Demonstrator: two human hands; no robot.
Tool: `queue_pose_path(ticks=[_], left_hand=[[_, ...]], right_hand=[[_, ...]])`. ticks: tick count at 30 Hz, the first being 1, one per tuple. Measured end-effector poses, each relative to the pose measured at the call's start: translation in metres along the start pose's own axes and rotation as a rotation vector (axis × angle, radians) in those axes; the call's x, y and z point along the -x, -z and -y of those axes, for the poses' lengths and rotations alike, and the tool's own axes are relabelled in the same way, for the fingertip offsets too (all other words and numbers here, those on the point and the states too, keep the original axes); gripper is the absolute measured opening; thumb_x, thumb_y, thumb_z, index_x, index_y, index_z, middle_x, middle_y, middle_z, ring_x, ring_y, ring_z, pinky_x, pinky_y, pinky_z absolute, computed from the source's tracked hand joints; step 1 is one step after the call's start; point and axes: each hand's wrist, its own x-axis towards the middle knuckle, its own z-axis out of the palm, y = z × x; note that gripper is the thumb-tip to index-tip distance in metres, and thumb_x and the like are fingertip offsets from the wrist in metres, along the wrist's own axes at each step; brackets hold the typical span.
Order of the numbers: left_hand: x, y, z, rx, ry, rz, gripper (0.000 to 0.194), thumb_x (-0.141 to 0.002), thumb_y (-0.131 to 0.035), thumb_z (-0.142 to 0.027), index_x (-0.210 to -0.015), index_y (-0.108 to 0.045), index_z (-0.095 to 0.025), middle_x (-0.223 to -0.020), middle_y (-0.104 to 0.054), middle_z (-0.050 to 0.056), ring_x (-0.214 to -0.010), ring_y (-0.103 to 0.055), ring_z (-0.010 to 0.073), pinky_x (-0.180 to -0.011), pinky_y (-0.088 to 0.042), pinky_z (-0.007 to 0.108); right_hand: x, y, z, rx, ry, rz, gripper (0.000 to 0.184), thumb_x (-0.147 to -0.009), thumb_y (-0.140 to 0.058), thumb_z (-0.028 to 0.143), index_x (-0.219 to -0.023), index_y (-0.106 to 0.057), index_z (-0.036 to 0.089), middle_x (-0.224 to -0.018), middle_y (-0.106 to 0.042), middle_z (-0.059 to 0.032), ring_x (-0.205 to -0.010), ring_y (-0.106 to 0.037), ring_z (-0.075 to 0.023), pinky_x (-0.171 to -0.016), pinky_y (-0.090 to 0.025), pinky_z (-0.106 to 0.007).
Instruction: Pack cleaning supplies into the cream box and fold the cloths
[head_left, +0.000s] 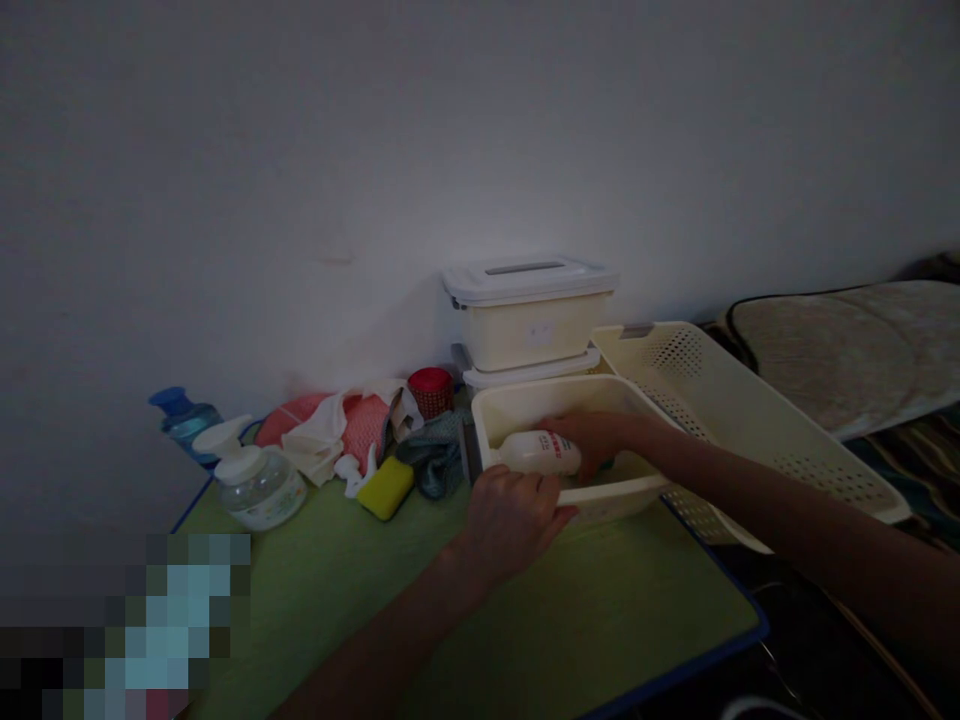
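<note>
A cream plastic bin [615, 495] stands on the green-topped table [600, 610]. My left hand [514, 515] is closed over its near rim at the left corner, fingers curled inward. Inside the bin lies a white bottle [534, 453] with red print, tipped on its side. My right hand [596, 440] reaches in from the right and grips the bottle's right end; part of its fingers is hidden behind the bottle and the bin's wall.
Behind stand stacked lidded boxes [536, 330]. A perforated basket [780, 430] leans at the right. To the left are a yellow sponge [385, 488], cloths [322, 430], a red woven container [430, 392], a clear jar [261, 490] and a blue bottle [187, 420].
</note>
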Motion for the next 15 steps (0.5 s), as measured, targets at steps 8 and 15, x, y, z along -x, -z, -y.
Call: queue_pose_path(ticks=[8,15], left_hand=[[-0.0014,0.0002,-0.0004,0.001,0.0,-0.015,0.029,-0.068,-0.069,-0.039,-0.058,-0.053,-0.017,-0.05,-0.059,-0.001,-0.045,-0.056,0.0158,-0.045,-0.036,0.026],[-0.0002,0.0001,-0.0003,-0.01,-0.001,-0.019,0.03,-0.067,-0.069,-0.04,-0.058,-0.053,-0.017,-0.05,-0.059,-0.001,-0.045,-0.056,0.0159,-0.045,-0.037,0.026]], right_hand=[[0.002,0.0087,0.0047,-0.039,-0.011,-0.014,0.079,-0.049,-0.073,0.025,-0.122,-0.044,0.013,-0.113,-0.059,-0.0115,-0.098,-0.057,-0.0266,-0.083,-0.044,-0.034],[-0.0003,0.0044,-0.0038,0.034,-0.018,0.036,0.069,-0.049,-0.073,0.027,-0.114,-0.052,0.016,-0.107,-0.062,-0.0094,-0.096,-0.058,-0.0287,-0.082,-0.044,-0.036]])
